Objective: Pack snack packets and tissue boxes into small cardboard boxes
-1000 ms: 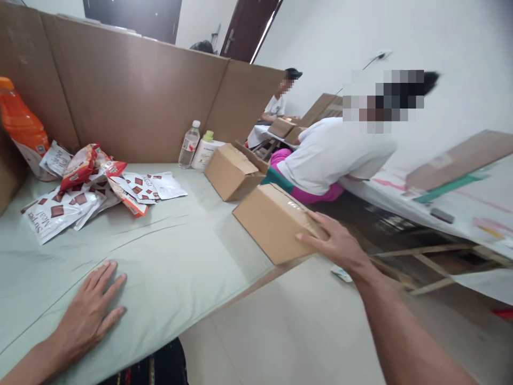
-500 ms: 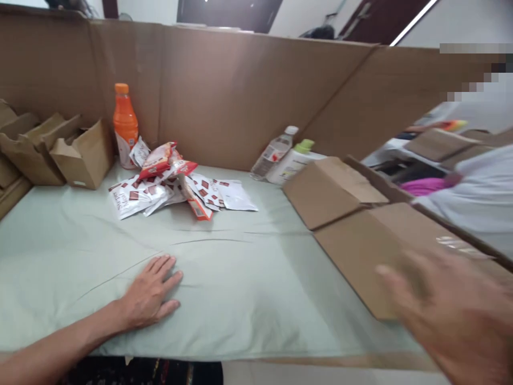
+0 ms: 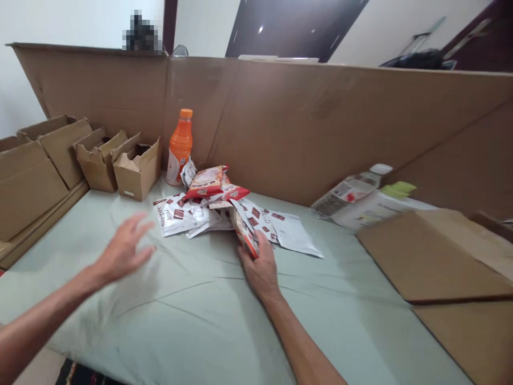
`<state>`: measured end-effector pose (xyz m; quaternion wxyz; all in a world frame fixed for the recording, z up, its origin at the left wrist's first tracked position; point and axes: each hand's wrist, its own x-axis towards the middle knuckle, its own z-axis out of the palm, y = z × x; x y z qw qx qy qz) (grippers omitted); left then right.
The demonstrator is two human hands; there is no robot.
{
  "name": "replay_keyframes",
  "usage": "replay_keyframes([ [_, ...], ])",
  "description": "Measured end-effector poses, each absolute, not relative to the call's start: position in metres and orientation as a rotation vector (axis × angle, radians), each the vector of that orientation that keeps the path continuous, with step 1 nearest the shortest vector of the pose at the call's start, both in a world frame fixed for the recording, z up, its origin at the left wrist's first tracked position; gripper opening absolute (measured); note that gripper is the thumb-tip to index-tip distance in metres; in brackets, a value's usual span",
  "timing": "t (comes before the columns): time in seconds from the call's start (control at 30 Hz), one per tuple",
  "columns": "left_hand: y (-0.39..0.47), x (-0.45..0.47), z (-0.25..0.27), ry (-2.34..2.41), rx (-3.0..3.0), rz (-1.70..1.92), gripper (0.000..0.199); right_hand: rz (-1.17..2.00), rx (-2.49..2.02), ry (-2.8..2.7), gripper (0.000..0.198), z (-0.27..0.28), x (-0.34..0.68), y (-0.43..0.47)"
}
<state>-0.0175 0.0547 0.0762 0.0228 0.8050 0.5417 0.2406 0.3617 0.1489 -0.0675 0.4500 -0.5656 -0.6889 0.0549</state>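
Around the near end of a small orange-and-white box (image 3: 245, 233), my right hand (image 3: 261, 267) is closed, thumb on one side and fingers on the other. The box leans at the front of a pile of packets. In that pile lie white packets with brown squares (image 3: 176, 214) and red snack packets (image 3: 208, 182) on top. A plain white pouch (image 3: 294, 232) lies just right of my right hand. My left hand (image 3: 126, 246) is raised over the green cloth, fingers apart and slightly blurred, with nothing in it.
An orange drink bottle (image 3: 180, 147) stands behind the pile. Several cardboard boxes (image 3: 138, 171) line the left side. At right, a clear bottle (image 3: 348, 190) and a white bottle with a green cap (image 3: 372, 208) lean by cardboard flaps (image 3: 428, 256). A tall cardboard wall (image 3: 296, 128) closes the back.
My right hand has moved from the cardboard at right to the small box and gripped it. My left hand has lifted off the cloth. The view has turned left.
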Motion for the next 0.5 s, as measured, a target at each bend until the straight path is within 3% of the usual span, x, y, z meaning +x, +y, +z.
replay_keyframes([
  [0.23,0.227,-0.064,0.132,2.156,2.21,0.983,0.077,0.124,-1.411,-1.688,0.056,-0.076,0.367,0.144],
  [0.4,0.258,-0.066,0.142,2.205,2.154,0.901,0.033,0.096,-1.416,-1.699,0.054,-0.076,0.367,0.147],
  [0.5,0.215,-0.075,0.145,2.152,2.239,0.906,0.041,0.089,-1.408,-1.691,0.052,-0.077,0.366,0.148],
])
